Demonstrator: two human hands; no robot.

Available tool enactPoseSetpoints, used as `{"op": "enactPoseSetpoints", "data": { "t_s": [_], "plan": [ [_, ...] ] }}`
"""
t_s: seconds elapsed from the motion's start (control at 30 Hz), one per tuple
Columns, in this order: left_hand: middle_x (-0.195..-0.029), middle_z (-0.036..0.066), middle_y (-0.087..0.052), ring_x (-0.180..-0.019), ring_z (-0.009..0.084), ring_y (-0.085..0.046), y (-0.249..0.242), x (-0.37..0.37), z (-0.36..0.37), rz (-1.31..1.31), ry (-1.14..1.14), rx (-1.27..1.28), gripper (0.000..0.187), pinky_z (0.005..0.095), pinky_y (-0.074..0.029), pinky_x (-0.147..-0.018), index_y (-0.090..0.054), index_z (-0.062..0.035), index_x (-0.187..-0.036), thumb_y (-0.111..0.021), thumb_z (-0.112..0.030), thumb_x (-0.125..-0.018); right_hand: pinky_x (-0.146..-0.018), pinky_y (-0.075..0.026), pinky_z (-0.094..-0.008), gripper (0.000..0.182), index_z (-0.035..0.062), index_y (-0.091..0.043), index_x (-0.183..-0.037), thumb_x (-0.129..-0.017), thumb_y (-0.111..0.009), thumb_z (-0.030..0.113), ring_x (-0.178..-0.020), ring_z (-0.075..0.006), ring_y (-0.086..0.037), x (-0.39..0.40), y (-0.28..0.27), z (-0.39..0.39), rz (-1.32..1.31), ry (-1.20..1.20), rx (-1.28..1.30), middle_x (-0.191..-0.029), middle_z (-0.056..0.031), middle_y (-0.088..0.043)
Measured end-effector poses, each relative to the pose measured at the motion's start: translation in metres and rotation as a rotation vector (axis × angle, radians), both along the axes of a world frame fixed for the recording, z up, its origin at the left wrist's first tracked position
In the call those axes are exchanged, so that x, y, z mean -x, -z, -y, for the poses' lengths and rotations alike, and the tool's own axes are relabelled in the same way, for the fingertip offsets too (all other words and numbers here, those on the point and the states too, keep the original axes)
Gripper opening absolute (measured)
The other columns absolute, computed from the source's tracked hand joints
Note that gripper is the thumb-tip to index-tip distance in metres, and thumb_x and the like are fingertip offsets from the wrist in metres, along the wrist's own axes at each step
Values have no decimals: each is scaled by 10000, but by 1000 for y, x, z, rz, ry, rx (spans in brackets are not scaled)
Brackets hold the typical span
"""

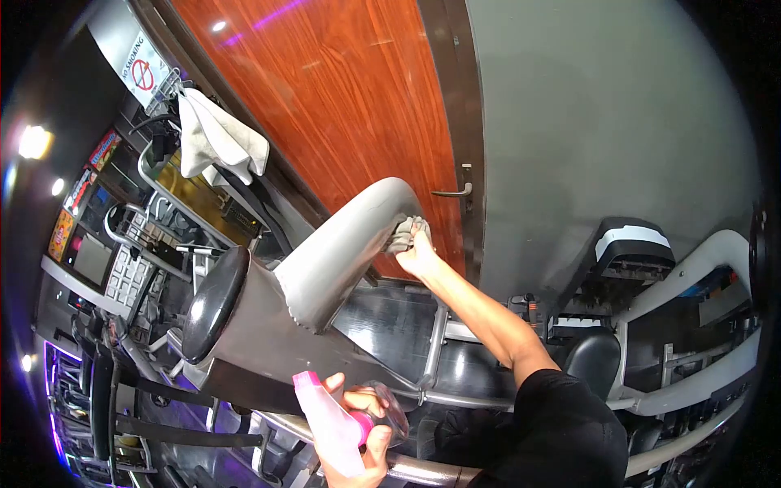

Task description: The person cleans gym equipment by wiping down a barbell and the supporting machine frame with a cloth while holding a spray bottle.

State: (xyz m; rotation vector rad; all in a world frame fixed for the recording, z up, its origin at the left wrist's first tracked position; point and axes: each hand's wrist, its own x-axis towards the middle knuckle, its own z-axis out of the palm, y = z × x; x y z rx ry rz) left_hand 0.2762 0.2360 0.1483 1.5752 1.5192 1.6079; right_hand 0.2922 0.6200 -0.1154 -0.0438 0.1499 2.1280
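Faces a reddish wood door (342, 89) in a dark frame (468, 98), with a metal handle (457, 192) near its right edge and a plain grey wall (594, 98) beyond that. Includes a no-smoking sign (144, 73) past the door's left edge and machines (128, 281) over a dark, shiny floor (382, 321). Takes light from bright lamps (35, 142) and a purple strip (50, 398).

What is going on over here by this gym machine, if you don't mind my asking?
Someone is working with both hands at the machine. Their right hand holds a bunched grey cloth against the curved end of the thick grey frame tube. Their left hand grips a spray bottle with a pink head, its fingers around the neck. The wood-grain door is behind the machine, and a white towel hangs off to one side.
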Motion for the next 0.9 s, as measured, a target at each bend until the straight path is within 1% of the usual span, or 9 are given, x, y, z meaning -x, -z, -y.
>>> {"op": "enactPoseSetpoints", "data": {
  "t_s": [0.2,0.27,0.4,0.47,0.53,0.67,0.8,0.87,0.9],
  "plan": [
    [-788,88,-549,-774,231,-576,3,1,0,-26,-31,-13,755,422,-454,-849,-218,51,-1363,-670,-293,-864,-745,-506,-335,241,71,-585,-1049,-967,-540,294,-863,-162,-603,-19,-118,150,570,87,-179,-896,-26,-602],
    [-787,88,-547,-777,232,-576,3,2,1,-31,-9,-1,762,425,-453,-848,-214,50,-1363,-673,-296,-863,-887,-461,-351,249,38,-575,-1134,-946,-580,202,-1020,-176,-581,-25,-93,176,1173,456,-870,-1060,-49,-598],
    [-787,87,-543,-784,234,-573,-1,0,2,-12,0,-7,773,429,-452,-848,-207,55,-1364,-671,-307,-863,-1026,-374,-411,636,86,-591,-1183,-566,-594,-67,-1224,-391,-472,-38,-119,184,1224,864,-1271,-1281,-233,-474],
    [-1407,338,-319,-1220,452,-450,-14,1,8,-652,-124,48,809,499,-345,-1034,-193,103,-1438,-581,-354,-895,-1081,-302,-492,694,123,-594,-1225,-541,-640,15,-1258,-456,-409,-26,-113,161,1328,1005,-1330,-1336,-240,-438],
    [-1445,354,-226,-1298,479,-312,-15,-2,9,-588,-112,83,800,506,-240,-1081,-211,126,-1422,-574,-352,-893,-1079,-315,-493,674,96,-596,-1210,-542,-640,13,-1247,-441,-430,-13,-107,121,1327,1174,-1376,-1299,-232,-488],
    [-1475,368,-166,-1365,500,-212,-16,0,11,-672,-114,101,787,513,-176,-1120,-231,141,-1408,-584,-326,-881,-1055,-382,-399,457,-40,-532,-1212,-756,-507,-57,-1214,-377,-506,6,-78,55,1458,1183,-745,-1220,-240,-571],
    [-1475,365,-172,-1353,499,-244,-12,-2,6,-581,-96,82,774,510,-189,-1115,-239,145,-1402,-603,-285,-871,-895,-432,-494,397,-15,-621,-1054,-906,-546,347,-991,-424,-608,12,16,-24,1779,676,-74,-999,-244,-660],
    [-787,78,-548,-793,218,-570,2,-2,-2,48,29,-26,773,423,-445,-875,-208,59,-1367,-685,-265,-852,-901,-437,-481,404,-10,-613,-1085,-905,-556,348,-1000,-413,-608,-2,7,-26,1705,479,8,-1042,-236,-653],
    [-787,78,-548,-793,218,-570,-3,-2,0,47,28,-30,773,423,-445,-875,-208,59,-1367,-685,-265,-852,-899,-443,-463,405,-12,-611,-1076,-903,-567,351,-1010,-406,-607,-2,4,-27,1704,497,-19,-1074,-230,-647]
  ]
}}
